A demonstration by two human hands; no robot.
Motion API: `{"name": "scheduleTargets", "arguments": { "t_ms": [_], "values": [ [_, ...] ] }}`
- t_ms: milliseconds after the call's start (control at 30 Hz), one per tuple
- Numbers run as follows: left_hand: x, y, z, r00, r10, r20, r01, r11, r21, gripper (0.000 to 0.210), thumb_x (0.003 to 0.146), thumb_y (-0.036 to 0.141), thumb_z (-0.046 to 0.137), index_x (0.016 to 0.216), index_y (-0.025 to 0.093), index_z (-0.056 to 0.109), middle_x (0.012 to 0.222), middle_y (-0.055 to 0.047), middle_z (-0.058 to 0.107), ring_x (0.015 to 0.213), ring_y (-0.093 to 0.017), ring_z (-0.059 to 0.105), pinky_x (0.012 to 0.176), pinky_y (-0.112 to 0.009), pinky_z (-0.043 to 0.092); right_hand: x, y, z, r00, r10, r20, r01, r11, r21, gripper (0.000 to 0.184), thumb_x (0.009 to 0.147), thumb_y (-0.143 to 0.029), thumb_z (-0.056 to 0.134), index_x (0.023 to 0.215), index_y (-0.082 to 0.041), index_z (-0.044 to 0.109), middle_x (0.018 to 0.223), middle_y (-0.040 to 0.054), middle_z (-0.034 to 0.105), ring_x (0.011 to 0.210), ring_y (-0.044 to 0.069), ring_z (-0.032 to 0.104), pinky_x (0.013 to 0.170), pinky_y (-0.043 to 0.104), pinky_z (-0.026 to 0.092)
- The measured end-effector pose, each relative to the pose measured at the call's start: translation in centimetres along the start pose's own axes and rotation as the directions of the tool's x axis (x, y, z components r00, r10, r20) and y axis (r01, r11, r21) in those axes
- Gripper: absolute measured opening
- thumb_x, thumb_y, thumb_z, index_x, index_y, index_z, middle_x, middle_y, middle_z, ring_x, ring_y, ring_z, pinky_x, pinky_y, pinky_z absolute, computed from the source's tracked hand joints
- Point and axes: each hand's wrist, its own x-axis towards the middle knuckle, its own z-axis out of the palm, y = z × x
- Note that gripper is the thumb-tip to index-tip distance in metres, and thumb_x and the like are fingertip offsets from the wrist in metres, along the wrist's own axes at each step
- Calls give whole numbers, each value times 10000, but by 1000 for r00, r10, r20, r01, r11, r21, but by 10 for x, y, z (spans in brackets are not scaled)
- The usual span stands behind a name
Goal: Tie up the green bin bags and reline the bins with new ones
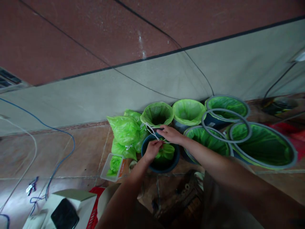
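Observation:
My left hand [152, 149] and my right hand [172, 134] are both over a dark blue bin [145, 155] on the floor. Between them runs a thin white string [152, 132], pinched by both hands, tied around the neck of a green plastic bag [166, 152] that sits inside the bin. The string's far end reaches toward a green-lined bin [157, 114] just behind.
Tied green bags [124, 130] lie to the left, beside a clear box [114, 165] with green bags inside. Several green-lined bins [262, 146] and a loose grey ring [226, 125] stand right. A blue cable [69, 140], a white box [71, 198], a grey wall behind.

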Motion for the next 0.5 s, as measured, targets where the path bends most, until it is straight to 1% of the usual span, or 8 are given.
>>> {"name": "scheduleTargets", "arguments": {
  "t_ms": [67,133,233,333,367,400,467,500],
  "values": [
    [4,1,-7,998,-22,-64,19,999,-47,263,779,357,595,658,139,681,574,2,580,526,-84,436,536,-230,336,-5,8,3,995,-49,83,70,958,-278,338,892,-364,571,1131,-138,645,922,99,720,902,218,658,789,284,452],
    [6,2,-13,993,-36,-114,27,996,-81,241,772,332,596,671,137,695,592,-4,604,529,-83,454,536,-227,356,-10,12,4,983,-92,157,148,908,-393,205,876,-269,566,966,-154,711,860,84,726,836,209,665,744,271,443],
    [8,1,-20,988,-51,-145,36,994,-99,194,736,294,634,771,128,729,659,-18,654,557,-90,500,561,-230,394,-14,13,3,946,-122,300,233,899,-370,238,852,-158,525,713,-180,717,639,33,684,640,163,628,646,250,422],
    [10,2,-26,989,9,-148,-8,1000,6,115,672,192,674,758,131,721,695,-20,676,624,-112,564,644,-245,450,-15,12,-1,882,-84,465,251,916,-312,283,845,-172,543,605,-196,691,530,1,634,538,136,581,599,238,416],
    [10,3,-28,991,46,-126,-37,997,74,93,665,160,668,743,137,712,695,-17,676,645,-122,580,668,-252,463,-13,11,-2,882,-77,465,252,910,-328,278,845,-197,559,600,-196,692,544,6,645,551,141,588,611,243,426],
    [10,4,-30,992,85,-91,-71,986,149,84,670,140,655,738,144,704,696,-15,677,664,-131,593,685,-258,474,-11,12,-3,905,-81,417,244,902,-356,267,848,-217,566,619,-192,702,590,21,671,591,154,608,640,253,440],
    [8,9,-32,987,163,-2,-155,940,304,97,714,136,625,775,163,695,728,-18,685,708,-148,614,722,-276,493,-7,12,-3,960,-144,240,228,900,-371,217,858,-203,550,756,-184,740,783,58,734,750,186,655,744,282,465],
    [6,12,-32,978,207,41,-206,901,382,106,742,142,611,801,175,693,758,-23,693,742,-158,626,766,-296,500,-5,12,-2,968,-190,166,237,912,-334,219,862,-171,529,854,-181,747,899,68,744,848,195,662,808,295,466]
  ]
}}
